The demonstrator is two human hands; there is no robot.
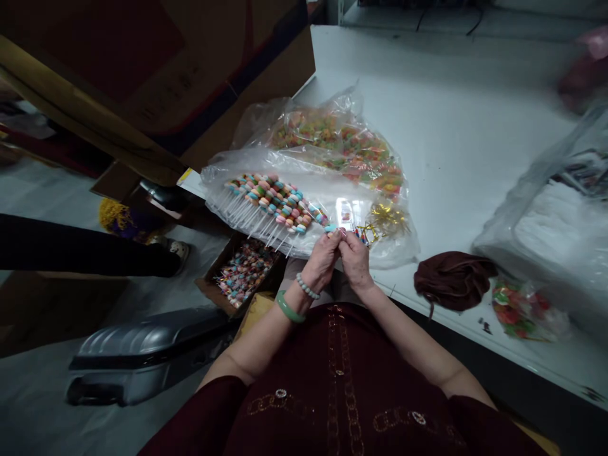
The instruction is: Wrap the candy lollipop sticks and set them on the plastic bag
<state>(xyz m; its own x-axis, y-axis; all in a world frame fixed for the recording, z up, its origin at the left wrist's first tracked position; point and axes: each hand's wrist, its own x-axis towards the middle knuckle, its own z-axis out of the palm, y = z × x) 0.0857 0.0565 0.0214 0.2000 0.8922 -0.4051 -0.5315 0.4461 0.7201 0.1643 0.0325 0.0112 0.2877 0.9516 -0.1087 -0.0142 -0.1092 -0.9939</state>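
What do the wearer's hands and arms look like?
Both hands bare, no gloves. Left hand: pale bead bracelet at the wrist, smooth green bangle above it. Right hand: no wristwear visible. Dark maroon sleeves end near the elbows.

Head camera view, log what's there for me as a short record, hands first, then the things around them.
Left hand: fingertips pinched on a small pinkish piece, detail unclear
Right hand: fingertips pinched on it too
Left wrist: beaded bracelet, green bangle
Beyond hands: macaron-shaped pieces on white sticks, lying on clear plastic
Beside right hand: gold tinsel
Farther right: dark brown pouch
Below table edge: open carton of small colorful items
Floor, left: gray hard-shell suitcase
Far left: another person's leg
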